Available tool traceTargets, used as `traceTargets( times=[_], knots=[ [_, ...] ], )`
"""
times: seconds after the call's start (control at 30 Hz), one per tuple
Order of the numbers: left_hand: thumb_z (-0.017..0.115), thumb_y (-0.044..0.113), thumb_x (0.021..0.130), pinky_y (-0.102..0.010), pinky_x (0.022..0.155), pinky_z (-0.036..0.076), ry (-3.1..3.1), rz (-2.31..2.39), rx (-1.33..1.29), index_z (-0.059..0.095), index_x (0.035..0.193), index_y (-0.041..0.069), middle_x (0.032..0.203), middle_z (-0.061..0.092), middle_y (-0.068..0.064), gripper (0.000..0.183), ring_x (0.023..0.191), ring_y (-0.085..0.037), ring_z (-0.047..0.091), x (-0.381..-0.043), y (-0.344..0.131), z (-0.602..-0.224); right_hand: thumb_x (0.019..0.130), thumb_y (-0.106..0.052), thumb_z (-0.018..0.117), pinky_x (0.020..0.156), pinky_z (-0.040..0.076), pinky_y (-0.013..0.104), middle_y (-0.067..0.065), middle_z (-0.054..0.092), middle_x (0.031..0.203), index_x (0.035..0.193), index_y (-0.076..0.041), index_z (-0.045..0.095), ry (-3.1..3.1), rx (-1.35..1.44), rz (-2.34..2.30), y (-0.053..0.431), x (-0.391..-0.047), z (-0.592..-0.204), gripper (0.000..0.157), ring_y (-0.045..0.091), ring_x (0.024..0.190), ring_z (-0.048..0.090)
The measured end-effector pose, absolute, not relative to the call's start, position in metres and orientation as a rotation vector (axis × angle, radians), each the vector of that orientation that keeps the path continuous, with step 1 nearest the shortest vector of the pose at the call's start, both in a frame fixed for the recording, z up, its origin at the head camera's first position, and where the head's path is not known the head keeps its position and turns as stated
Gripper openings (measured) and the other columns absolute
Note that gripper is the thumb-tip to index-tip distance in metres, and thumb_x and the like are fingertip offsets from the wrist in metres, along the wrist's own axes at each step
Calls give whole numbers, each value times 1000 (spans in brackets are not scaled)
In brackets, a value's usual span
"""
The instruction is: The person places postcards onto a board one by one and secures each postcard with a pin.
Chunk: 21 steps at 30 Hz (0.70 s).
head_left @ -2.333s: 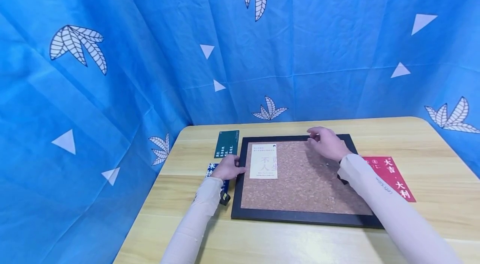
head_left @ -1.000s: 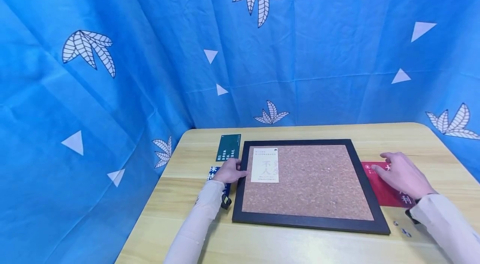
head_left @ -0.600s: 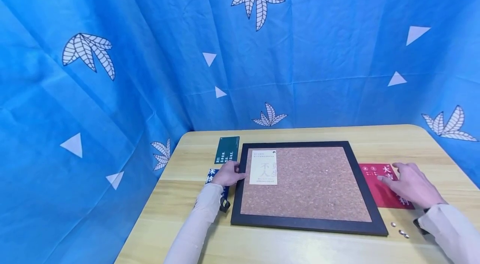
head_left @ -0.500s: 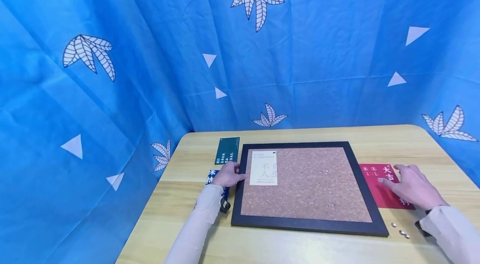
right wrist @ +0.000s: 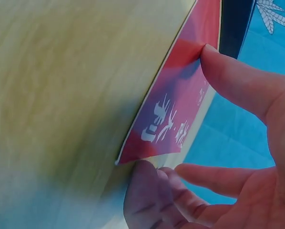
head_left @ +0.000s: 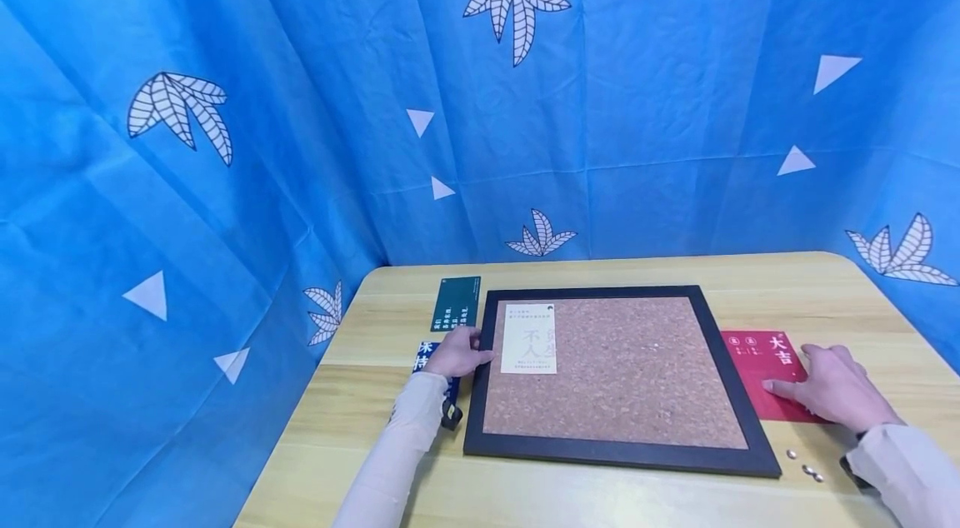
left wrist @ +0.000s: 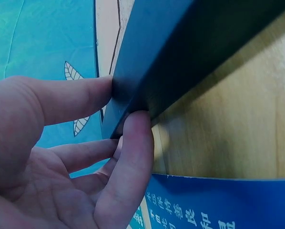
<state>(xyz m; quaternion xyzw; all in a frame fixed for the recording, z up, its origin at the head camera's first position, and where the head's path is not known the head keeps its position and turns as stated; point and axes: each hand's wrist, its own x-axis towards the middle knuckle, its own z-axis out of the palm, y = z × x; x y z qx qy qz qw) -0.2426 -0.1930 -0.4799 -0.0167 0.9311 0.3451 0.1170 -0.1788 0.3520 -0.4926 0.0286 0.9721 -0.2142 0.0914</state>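
From the head camera I have the cork board [head_left: 637,378], edged in black, lying flat on the pale wooden table [head_left: 637,499], a little right of and below the middle of the frame. A cream card [head_left: 529,353] lies on the cork at its left side. My left hand [head_left: 456,351] grips the board's left edge. The green card [head_left: 457,301] lies beyond that hand, and the blue card [head_left: 425,355] is partly covered by it. At the lower right, my right hand [head_left: 840,385] reaches over the right end of the red card [head_left: 753,361], which lies beside the board's right edge. Some small shiny pieces [head_left: 791,454] sit just below it, and blue cloth [head_left: 675,95] fills the upper frame.

On the left wrist view, I see the thumb pressed to the face of the board's border and a bent finger against its outer side, pinching it near the centre. The blue card shows at lower right.

On the right wrist view, my thumb tip touches the red card's face right of centre. The other fingers are spread well away from the thumb, loosely bent at the card's short edge, lower centre; whether they touch it I can't tell.
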Motion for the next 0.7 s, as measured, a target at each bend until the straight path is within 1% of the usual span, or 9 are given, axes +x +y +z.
traceTargets(
  times=[0.1,0.13,0.2,0.3,0.37,0.47,0.53,0.57,0.7],
  knots=[
    [76,24,95,-44,92,60,2747,982,-45,52,147,-4,131,66,-21,63,108,-27,67,-243,-192,-481,81,-47,84,69,50,43,38,58,98,127,33,39,2876,90,-676,354,-179,-494,103,37,85,53],
    [76,25,95,-46,95,59,2754,974,-47,52,147,-4,132,66,-21,64,111,-28,66,-243,-192,-481,80,-46,85,67,49,40,37,59,96,127,33,39,2875,91,-686,355,-179,-493,102,35,83,54],
    [75,25,95,-49,101,56,2763,963,-45,52,147,-4,133,65,-21,64,116,-30,65,-244,-192,-481,80,-45,85,67,48,38,39,60,97,129,32,39,2857,113,-710,355,-179,-493,103,35,82,56],
    [75,25,95,-49,103,55,2765,963,-33,52,146,-4,133,66,-21,64,117,-29,64,-244,-193,-480,78,-46,86,75,53,48,50,52,115,134,34,32,2829,163,-717,355,-179,-491,112,44,91,54],
    [75,25,95,-48,99,57,2750,980,-37,52,147,-4,133,66,-21,63,114,-29,65,-244,-193,-480,77,-47,87,80,52,56,52,47,123,135,35,30,2818,187,-720,354,-179,-490,115,49,96,52],
    [75,24,95,-43,89,60,2733,1000,-40,51,147,-4,130,66,-21,63,105,-26,67,-243,-193,-479,75,-47,88,84,51,63,52,44,125,136,35,29,2816,206,-722,354,-179,-489,118,53,100,50],
    [74,23,96,-41,84,61,2719,1016,-48,51,147,-4,128,66,-20,62,101,-26,67,-243,-193,-479,74,-47,89,84,51,64,52,45,124,137,34,28,2807,218,-731,354,-180,-488,119,55,101,50],
    [74,23,96,-41,84,61,2724,1013,-47,52,146,-4,127,66,-20,62,101,-25,67,-243,-193,-479,74,-46,90,84,51,64,51,45,124,137,34,27,2799,222,-735,354,-181,-488,120,55,102,50],
    [75,24,95,-45,92,60,2740,996,-44,53,146,-4,129,67,-20,62,108,-27,66,-244,-192,-480,75,-45,89,82,52,62,51,44,124,139,32,25,2756,237,-746,356,-181,-489,119,56,103,50]
  ],
)
